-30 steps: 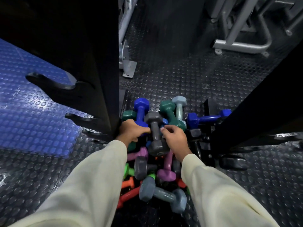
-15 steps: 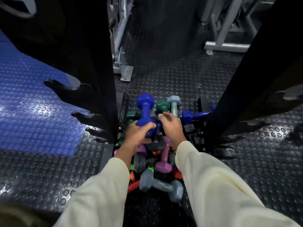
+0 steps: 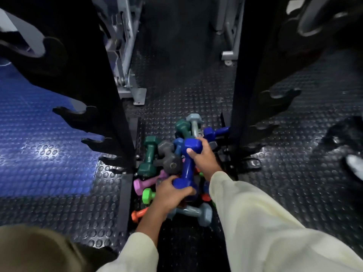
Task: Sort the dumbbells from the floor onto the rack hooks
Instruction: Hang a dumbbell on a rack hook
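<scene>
A blue dumbbell (image 3: 187,163) is lifted above a pile of coloured dumbbells on the floor between two black rack uprights. My left hand (image 3: 170,194) grips its near head. My right hand (image 3: 202,157) holds its far head and upper handle. Below lie a dark green dumbbell (image 3: 149,156), a grey dumbbell (image 3: 168,157), a pink dumbbell (image 3: 140,183), a bright green dumbbell (image 3: 147,195), an orange dumbbell (image 3: 138,214) and a pale blue-grey dumbbell (image 3: 196,213). Empty black hooks (image 3: 78,116) jut from the left upright (image 3: 110,95).
The right upright (image 3: 247,95) carries more hooks (image 3: 275,99). Another blue dumbbell (image 3: 215,132) lies against its base. Grey machine frames (image 3: 129,61) stand behind. Blue studded matting (image 3: 39,154) lies at left, black studded floor elsewhere. A shoe (image 3: 355,165) shows at the right edge.
The blue dumbbell has come up out of the pile; my left hand shifted to its near head and my right hand took its far head. The view moved closer and lower.
</scene>
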A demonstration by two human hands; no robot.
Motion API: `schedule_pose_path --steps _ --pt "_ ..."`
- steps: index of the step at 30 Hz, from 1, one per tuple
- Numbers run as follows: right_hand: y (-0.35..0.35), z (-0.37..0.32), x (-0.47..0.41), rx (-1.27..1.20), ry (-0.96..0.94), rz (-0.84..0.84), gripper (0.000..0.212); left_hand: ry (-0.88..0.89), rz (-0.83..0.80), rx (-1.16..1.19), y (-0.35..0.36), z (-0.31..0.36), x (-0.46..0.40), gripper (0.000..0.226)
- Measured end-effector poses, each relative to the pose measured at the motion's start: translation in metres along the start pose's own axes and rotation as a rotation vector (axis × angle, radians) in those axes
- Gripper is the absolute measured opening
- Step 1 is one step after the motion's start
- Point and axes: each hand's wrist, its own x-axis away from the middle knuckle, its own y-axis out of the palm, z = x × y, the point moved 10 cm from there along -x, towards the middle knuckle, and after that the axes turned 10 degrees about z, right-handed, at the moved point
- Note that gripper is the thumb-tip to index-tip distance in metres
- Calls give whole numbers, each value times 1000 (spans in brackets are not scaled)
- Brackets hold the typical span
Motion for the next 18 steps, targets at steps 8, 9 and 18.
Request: schedule_pose_path --steps 8,9,18 --pt "-62 -24 42 336 -56 159 52 -12 -97 69 22 -5 17 58" --pt "-67 -24 45 336 -63 178 52 -43 -100 108 23 -4 20 60" --pt "-138 2 74 224 57 358 52 -147 -57 142 54 4 36 37"
